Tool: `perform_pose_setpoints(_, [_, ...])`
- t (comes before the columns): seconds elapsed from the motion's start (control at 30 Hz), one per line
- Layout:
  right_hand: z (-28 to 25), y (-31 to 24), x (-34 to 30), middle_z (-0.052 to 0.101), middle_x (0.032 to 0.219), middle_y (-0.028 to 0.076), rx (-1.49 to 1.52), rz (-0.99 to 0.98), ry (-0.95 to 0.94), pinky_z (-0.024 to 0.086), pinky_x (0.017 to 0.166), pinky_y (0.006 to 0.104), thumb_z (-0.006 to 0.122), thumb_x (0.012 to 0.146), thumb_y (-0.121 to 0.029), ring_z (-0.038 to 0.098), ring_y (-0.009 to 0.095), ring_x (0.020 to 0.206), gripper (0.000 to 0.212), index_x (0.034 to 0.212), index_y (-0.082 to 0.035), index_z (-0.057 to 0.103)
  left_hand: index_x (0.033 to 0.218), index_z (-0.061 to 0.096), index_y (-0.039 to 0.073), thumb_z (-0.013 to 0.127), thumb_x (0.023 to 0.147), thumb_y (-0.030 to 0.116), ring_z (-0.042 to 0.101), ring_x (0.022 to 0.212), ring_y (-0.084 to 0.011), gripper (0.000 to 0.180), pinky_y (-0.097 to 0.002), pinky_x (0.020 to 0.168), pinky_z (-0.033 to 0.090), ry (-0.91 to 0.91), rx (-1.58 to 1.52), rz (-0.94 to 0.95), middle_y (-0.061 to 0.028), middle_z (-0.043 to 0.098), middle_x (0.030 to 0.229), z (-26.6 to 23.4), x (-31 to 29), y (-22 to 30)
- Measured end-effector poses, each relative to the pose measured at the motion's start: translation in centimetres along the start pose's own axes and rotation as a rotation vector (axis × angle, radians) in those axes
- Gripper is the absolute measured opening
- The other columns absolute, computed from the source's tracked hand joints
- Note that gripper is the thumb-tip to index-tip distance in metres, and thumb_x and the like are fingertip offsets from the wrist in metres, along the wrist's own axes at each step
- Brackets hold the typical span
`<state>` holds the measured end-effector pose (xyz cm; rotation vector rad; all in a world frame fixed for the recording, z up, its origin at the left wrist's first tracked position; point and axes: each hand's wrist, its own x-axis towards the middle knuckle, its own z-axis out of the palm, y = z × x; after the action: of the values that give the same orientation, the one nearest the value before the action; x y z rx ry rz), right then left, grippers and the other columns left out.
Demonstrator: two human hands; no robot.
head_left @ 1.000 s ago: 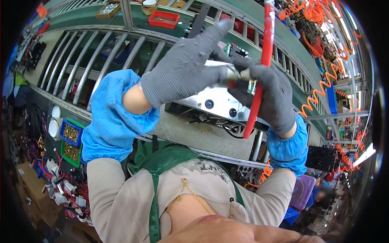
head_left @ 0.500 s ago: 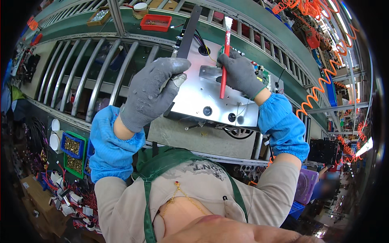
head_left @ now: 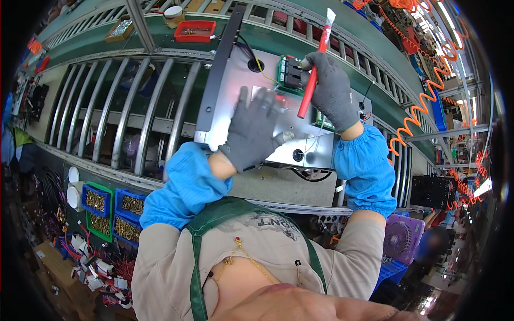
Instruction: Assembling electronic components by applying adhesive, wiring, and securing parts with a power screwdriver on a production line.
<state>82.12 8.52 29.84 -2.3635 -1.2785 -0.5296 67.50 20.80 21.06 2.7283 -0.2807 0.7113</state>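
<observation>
Grey-gloved left hand point(head_left: 251, 128) spreads flat, apparently empty, over the silver sheet-metal panel point(head_left: 229, 75); grey-gloved right hand point(head_left: 330, 91) curls round a red rod point(head_left: 323, 45) — best kept clear of the green circuit board point(head_left: 290, 73).

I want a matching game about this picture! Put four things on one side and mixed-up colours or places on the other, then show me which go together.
Things:
1. Stick
2. Fan
3. Left hand
4. Apron

Colours and places:
A. Green
B. Over the shiny metal box, fingers spread
C. Purple
D. Held in the right hand

Right pairs: 1-D, 2-C, 3-B, 4-A
</observation>
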Motion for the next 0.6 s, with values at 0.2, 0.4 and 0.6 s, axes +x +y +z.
perform_pose_setpoints(0.2, [0.0,1.2,0.2,0.065,0.085,0.000,0.041,-0.027,0.027,0.049,0.068,0.0380,0.064,0.074,-0.011,0.059,0.024,0.081,0.025,0.095,-0.013,0.051,0.121,0.054,-0.003,0.041,0.086,0.059,0.041,0.124,-0.0330,0.072,-0.0578,0.109,0.010,-0.047,0.109,-0.072,-0.0207,0.050,0.126,2.9,0.3,-1.5])
perform_pose_setpoints(0.4, [-0.3,1.1,-0.3,0.065,0.086,-0.002,0.048,-0.006,0.006,0.050,0.067,0.0374,0.063,0.075,-0.011,0.060,0.023,0.081,0.024,0.095,-0.013,0.052,0.115,0.056,-0.004,0.041,0.086,0.058,0.046,0.119,-0.0344,0.070,-0.0587,0.109,0.010,-0.015,0.058,-0.039,-0.0229,0.053,0.121,3.0,0.0,-1.5])
perform_pose_setpoints(0.6, [-0.6,1.2,-0.2,0.065,0.088,0.003,0.046,-0.012,-0.027,0.050,0.069,0.0374,0.064,0.076,-0.009,0.061,0.026,0.083,0.025,0.097,-0.011,0.052,0.114,0.056,-0.005,0.040,0.087,0.058,0.046,0.120,-0.0361,0.071,-0.0576,0.109,0.013,-0.004,0.063,-0.045,-0.0221,0.054,0.122,3.0,0.1,-1.3])
